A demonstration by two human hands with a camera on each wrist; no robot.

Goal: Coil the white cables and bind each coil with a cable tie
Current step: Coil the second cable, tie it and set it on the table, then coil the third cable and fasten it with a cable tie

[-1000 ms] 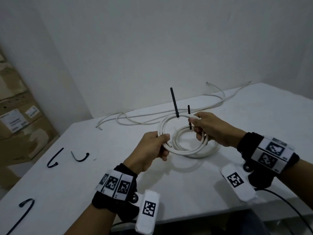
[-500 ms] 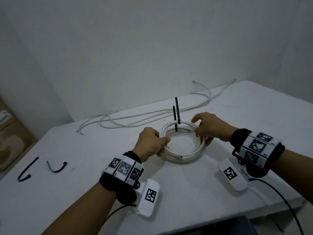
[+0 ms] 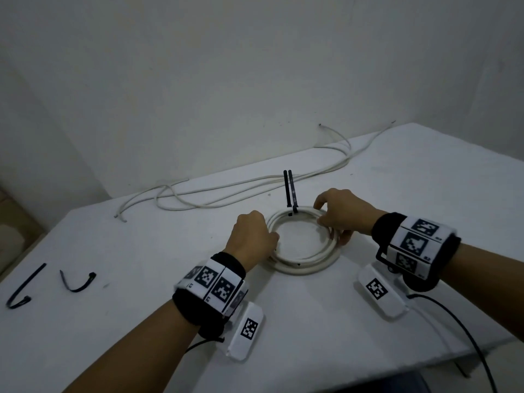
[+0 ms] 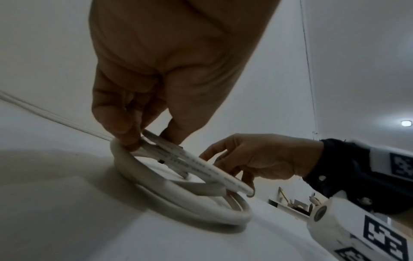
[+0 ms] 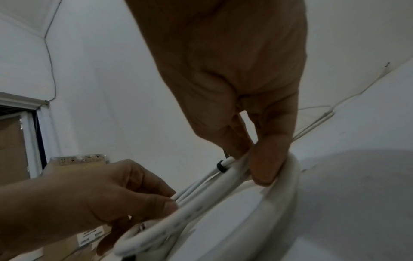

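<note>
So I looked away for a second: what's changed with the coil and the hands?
The white coil, held up off the table a second ago, has come down onto the table. The left hand and right hand still grip its opposite sides. The black cable ties still stand upright on it; the loose cables stay uncoiled.

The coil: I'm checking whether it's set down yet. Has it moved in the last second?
Yes. The coil has come down from above the table and now lies on it, with the left hand and right hand gripping its sides.
</note>
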